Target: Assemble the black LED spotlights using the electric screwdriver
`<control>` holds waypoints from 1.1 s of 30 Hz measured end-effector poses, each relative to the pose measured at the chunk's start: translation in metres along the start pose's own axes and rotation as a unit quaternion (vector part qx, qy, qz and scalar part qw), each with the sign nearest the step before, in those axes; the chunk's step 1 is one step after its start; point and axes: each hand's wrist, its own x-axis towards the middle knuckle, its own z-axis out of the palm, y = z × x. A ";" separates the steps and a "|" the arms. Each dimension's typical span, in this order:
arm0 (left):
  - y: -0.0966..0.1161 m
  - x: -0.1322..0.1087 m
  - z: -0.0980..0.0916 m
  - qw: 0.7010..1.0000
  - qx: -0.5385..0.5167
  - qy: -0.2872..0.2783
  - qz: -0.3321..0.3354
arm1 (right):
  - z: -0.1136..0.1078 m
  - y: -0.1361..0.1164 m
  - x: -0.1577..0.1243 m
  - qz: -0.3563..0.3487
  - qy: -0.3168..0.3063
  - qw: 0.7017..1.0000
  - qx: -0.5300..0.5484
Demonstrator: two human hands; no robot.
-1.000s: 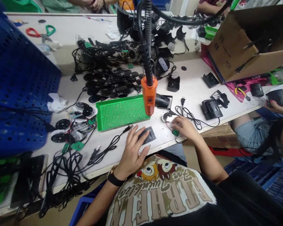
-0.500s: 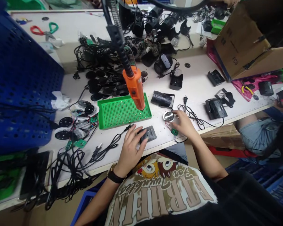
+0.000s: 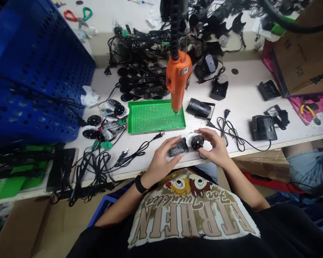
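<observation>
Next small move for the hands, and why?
Probably bring the round part in the right hand over to the black housing to try the fit. The left hand grips the housing, the two parts sit side by side, and the electric screwdriver hangs clear of both.

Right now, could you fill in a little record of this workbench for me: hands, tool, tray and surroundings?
Left hand: thumb and fingers around a black rectangular part
Right hand: fingers on a round black-faced piece, beside that part
Orange tool: hangs tip-down on a black cable
Green tray: perforated, tiny bits scattered inside
Left side: blue basket
Right side: cardboard box
</observation>
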 end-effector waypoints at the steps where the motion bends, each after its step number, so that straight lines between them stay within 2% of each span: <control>1: 0.001 0.001 0.002 0.998 -0.055 -0.016 -0.005 | 0.004 -0.007 -0.001 -0.034 -0.013 0.999 0.005; 3: 0.004 0.003 0.005 0.993 -0.112 -0.025 0.007 | 0.013 -0.017 -0.001 -0.108 -0.014 0.994 -0.007; 4: 0.005 0.003 0.006 0.994 -0.104 -0.014 0.024 | 0.017 -0.019 -0.001 -0.142 -0.002 0.990 -0.016; 8: 0.010 0.001 -0.001 0.991 0.022 0.053 0.120 | 0.027 -0.022 0.002 -0.227 0.051 0.972 -0.043; 12: 0.012 -0.005 -0.008 0.976 0.089 0.078 0.184 | 0.030 -0.020 0.001 -0.258 0.067 0.962 -0.066; 17: 0.015 -0.009 -0.010 0.965 0.126 0.068 0.222 | 0.031 -0.012 -0.004 -0.241 0.074 0.963 -0.099; 21: 0.017 -0.006 -0.012 0.973 0.093 0.058 0.202 | 0.031 -0.011 -0.008 -0.230 0.080 0.964 -0.110; 24: 0.012 -0.002 -0.011 0.985 0.051 0.053 0.155 | 0.029 -0.016 -0.008 -0.208 0.076 0.970 -0.099; 26: 0.004 -0.002 -0.007 0.994 -0.023 0.044 0.096 | 0.027 -0.020 -0.006 -0.155 0.037 0.984 -0.084; 29: -0.010 -0.005 -0.002 0.992 -0.122 0.030 0.014 | 0.025 -0.022 -0.002 -0.052 -0.057 0.996 -0.044; 31: -0.017 -0.009 -0.001 0.993 -0.112 0.026 -0.015 | 0.025 -0.021 -0.001 -0.006 -0.087 0.996 -0.021; 33: -0.020 -0.012 -0.002 0.997 -0.073 0.013 -0.033 | 0.027 -0.019 -0.002 0.024 -0.084 0.996 -0.010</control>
